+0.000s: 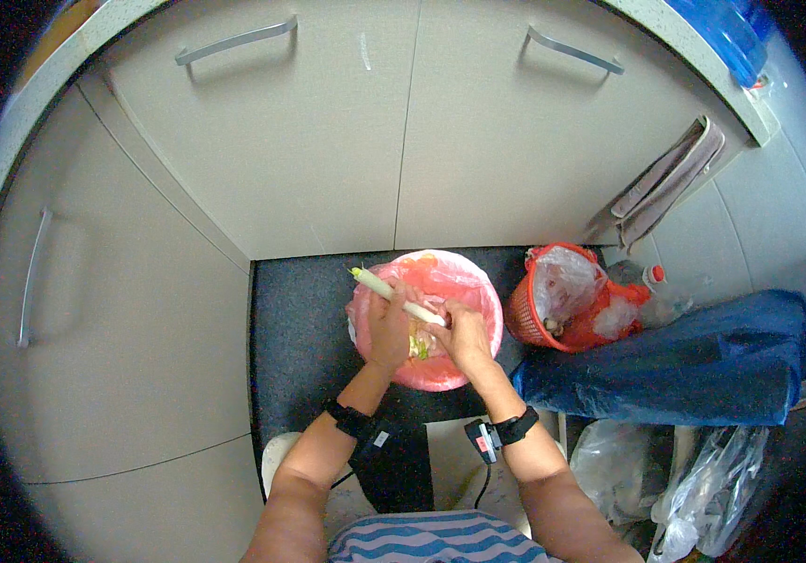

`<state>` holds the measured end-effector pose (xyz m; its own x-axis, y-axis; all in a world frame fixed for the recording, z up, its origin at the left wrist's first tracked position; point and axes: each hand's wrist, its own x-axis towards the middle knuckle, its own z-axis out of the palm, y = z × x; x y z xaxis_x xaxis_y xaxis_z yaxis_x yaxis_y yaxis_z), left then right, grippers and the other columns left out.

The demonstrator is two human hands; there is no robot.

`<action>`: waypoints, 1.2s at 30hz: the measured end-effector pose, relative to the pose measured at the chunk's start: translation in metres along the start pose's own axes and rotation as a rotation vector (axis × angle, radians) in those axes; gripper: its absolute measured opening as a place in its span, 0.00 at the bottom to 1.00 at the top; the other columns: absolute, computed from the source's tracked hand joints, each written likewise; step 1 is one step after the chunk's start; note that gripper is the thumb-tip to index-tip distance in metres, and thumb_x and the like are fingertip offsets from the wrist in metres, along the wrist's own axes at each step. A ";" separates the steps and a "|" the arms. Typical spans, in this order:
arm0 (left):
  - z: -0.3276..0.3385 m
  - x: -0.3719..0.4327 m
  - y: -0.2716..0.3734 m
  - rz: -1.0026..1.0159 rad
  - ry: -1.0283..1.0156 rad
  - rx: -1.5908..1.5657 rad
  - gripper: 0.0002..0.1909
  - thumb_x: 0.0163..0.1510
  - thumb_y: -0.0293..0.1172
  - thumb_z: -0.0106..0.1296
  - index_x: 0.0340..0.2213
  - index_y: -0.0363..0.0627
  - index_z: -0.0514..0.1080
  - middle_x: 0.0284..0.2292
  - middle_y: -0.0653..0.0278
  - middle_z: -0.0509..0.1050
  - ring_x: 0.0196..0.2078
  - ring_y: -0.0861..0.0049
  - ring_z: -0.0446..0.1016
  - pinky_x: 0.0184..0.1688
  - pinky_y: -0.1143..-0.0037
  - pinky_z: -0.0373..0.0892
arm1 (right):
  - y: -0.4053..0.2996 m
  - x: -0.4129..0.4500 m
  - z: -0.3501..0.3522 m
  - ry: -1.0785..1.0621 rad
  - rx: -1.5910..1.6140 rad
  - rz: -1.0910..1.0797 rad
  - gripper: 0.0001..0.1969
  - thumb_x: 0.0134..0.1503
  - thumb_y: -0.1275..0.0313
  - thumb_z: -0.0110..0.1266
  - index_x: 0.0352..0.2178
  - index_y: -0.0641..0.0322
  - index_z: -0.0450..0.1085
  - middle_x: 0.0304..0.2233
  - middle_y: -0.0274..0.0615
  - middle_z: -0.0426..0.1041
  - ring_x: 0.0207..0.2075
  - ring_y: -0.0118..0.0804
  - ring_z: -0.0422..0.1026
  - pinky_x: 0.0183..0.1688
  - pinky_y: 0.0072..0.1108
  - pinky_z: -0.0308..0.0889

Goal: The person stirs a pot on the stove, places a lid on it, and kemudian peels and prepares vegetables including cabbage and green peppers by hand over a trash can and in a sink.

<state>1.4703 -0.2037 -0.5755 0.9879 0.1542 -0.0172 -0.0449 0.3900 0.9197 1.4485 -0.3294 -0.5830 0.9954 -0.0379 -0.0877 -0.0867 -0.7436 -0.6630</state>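
A pale green-white stalk, probably a leek or large scallion (374, 283), lies slantwise between my hands above a bin (497, 302). My left hand (389, 334) is wrapped around its middle, and the greener, trimmed-looking end points up and left. At the white lower end, my right hand (467, 336) pinches the stalk with thumb and fingers. The bin is lined with a pink plastic bag (438, 381). Inside, green and pale vegetable scraps (419, 346) show between my wrists.
Right of the bin stands a red plastic basket (526, 317) holding plastic bags. Beside it are a red-capped clear bottle (656, 276) and a large blue bag (670, 373). Cabinet doors (318, 155) rise ahead and left; a cloth (670, 183) hangs at right. Clear plastic bags (705, 492) lie lower right.
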 end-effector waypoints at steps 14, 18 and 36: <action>-0.026 0.022 -0.048 -0.230 0.354 -0.395 0.23 0.55 0.47 0.44 0.15 0.50 0.51 0.11 0.73 0.51 0.10 0.84 0.50 0.12 0.77 0.52 | -0.019 -0.011 0.007 0.006 0.095 -0.351 0.10 0.46 0.71 0.56 0.21 0.66 0.64 0.22 0.51 0.68 0.24 0.52 0.69 0.26 0.33 0.64; -0.021 0.022 -0.041 -0.319 0.473 -0.434 0.26 0.54 0.50 0.45 0.13 0.51 0.49 0.10 0.73 0.50 0.09 0.82 0.49 0.11 0.78 0.50 | -0.034 -0.023 0.008 -0.014 -0.087 -0.314 0.08 0.48 0.71 0.53 0.23 0.66 0.65 0.25 0.55 0.68 0.27 0.57 0.70 0.27 0.37 0.64; -0.031 0.033 -0.037 -0.422 0.426 -0.633 0.27 0.53 0.53 0.45 0.12 0.55 0.47 0.11 0.74 0.45 0.11 0.82 0.46 0.14 0.77 0.46 | -0.042 -0.031 -0.014 -0.114 -0.025 -0.282 0.07 0.45 0.75 0.54 0.24 0.67 0.64 0.27 0.57 0.69 0.29 0.58 0.69 0.30 0.37 0.64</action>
<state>1.5001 -0.1844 -0.6219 0.8066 0.1598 -0.5691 0.1135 0.9030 0.4144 1.4222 -0.3066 -0.5421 0.9691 0.2462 0.0133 0.1946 -0.7306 -0.6545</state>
